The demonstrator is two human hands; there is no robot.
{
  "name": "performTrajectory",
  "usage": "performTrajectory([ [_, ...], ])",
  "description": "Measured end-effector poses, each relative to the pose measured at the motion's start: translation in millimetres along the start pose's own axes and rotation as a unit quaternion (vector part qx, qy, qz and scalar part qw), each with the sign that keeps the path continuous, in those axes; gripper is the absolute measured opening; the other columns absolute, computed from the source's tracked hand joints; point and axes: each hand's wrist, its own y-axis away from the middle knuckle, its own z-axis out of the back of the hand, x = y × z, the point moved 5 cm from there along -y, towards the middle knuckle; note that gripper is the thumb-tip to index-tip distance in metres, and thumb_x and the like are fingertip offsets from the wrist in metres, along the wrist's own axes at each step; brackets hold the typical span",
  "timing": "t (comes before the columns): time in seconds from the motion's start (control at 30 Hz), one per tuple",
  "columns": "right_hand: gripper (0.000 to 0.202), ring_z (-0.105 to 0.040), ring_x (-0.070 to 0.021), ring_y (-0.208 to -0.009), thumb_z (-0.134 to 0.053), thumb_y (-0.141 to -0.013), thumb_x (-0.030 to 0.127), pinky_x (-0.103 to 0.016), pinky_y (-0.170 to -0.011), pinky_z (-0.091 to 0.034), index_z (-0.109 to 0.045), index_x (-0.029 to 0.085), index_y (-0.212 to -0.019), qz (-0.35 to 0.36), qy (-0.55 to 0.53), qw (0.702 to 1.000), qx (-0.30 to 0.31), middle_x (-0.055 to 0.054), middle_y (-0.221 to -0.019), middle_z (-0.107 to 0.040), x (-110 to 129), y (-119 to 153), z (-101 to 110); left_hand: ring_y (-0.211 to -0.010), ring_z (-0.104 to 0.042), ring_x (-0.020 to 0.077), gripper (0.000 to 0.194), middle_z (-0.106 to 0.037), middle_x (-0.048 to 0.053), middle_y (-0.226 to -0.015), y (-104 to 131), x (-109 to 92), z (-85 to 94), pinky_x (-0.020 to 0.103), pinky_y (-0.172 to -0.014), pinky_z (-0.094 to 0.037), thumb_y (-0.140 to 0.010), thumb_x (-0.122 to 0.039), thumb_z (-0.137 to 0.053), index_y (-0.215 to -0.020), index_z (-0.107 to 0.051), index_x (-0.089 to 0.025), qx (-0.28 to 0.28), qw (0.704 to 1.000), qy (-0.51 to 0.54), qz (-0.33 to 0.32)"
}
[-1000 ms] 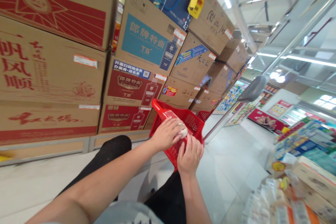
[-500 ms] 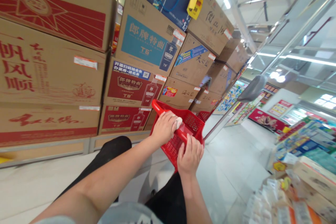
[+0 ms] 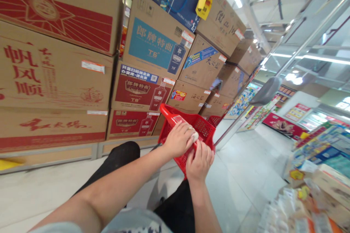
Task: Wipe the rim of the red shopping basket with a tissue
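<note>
A red plastic shopping cart with perforated walls stands in front of my legs. My left hand is closed on a small white wad, perhaps a tissue, and presses it against the cart's handle bar. A pale label shows on the bar just beyond my left knuckles. My right hand wraps its fingers over the near end of the same bar, almost touching my left hand. The cart's inside is partly hidden by both hands.
Stacked cardboard cartons line the left side on a low ledge. A slanting metal pole with a grey pad rises beyond the cart. Bagged goods and boxes crowd the lower right, beside the pale tiled floor.
My left hand has slid along the handle bar toward my right hand, with the white wad in it. The label is now uncovered. My right hand keeps its grip; the view shifts slightly.
</note>
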Motion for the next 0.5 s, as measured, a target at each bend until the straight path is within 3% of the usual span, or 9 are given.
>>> performTrajectory([
  [0.07,0.041,-0.042,-0.0267,-0.118,-0.044,-0.087,0.021,-0.050,-0.100,-0.029,-0.051,0.012,-0.126,0.002,-0.001,1.000,0.004,-0.016,-0.119,-0.057,0,0,-1,-0.115,-0.048,0.0200,0.028,-0.059,0.005,-0.113,1,0,-1.7,0.045,-0.111,-0.026,-0.091,-0.030,-0.042,-0.113,-0.058,-0.022,0.005,1.000,0.002,-0.013],
  [0.23,0.044,-0.041,-0.0263,-0.119,-0.042,-0.086,0.019,-0.051,-0.101,-0.029,-0.049,0.014,-0.130,0.002,-0.001,1.000,0.021,-0.015,-0.121,-0.056,3,-1,-2,-0.124,-0.041,0.0254,0.030,-0.056,0.010,-0.121,0,20,-1.6,0.050,-0.107,-0.031,-0.093,-0.025,-0.036,-0.111,-0.059,-0.017,-0.041,0.994,-0.039,0.091],
  [0.4,0.043,-0.042,-0.0258,-0.118,-0.042,-0.086,0.018,-0.050,-0.101,-0.029,-0.051,0.013,-0.128,-0.005,0.006,1.000,0.021,-0.014,-0.120,-0.056,4,-3,1,-0.120,-0.045,0.0219,0.031,-0.055,0.007,-0.124,4,11,-9.6,0.043,-0.108,-0.032,-0.094,-0.026,-0.037,-0.118,-0.055,-0.017,0.007,1.000,-0.009,-0.025],
  [0.5,0.045,-0.040,-0.0253,-0.119,-0.043,-0.085,0.018,-0.049,-0.102,-0.028,-0.049,0.013,-0.130,0.000,0.008,0.999,0.041,-0.014,-0.122,-0.055,5,-4,1,-0.114,-0.049,0.0223,0.032,-0.058,0.010,-0.117,1,23,-5.2,0.044,-0.104,-0.036,-0.094,-0.025,-0.033,-0.114,-0.056,-0.014,-0.022,0.999,-0.008,0.037],
])
